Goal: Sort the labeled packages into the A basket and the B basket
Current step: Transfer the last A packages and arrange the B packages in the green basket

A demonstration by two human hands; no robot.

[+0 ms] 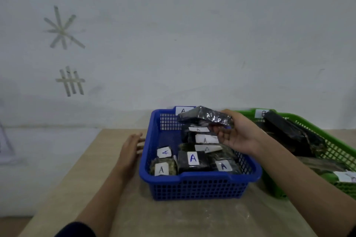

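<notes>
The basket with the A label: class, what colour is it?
Blue, seen best in the head view: the A basket is a blue plastic mesh.

Two baskets are seen on the surface: one blue basket tagged A and one green basket tagged B. Seven white A labels are counted on the packages lying in the blue basket. One more dark package is held above them. In the green basket, one long dark package and one white-labelled package are made out; any others cannot be counted. Two hands are visible, the left hand and the right hand. Two tape marks are seen on the wall.
</notes>
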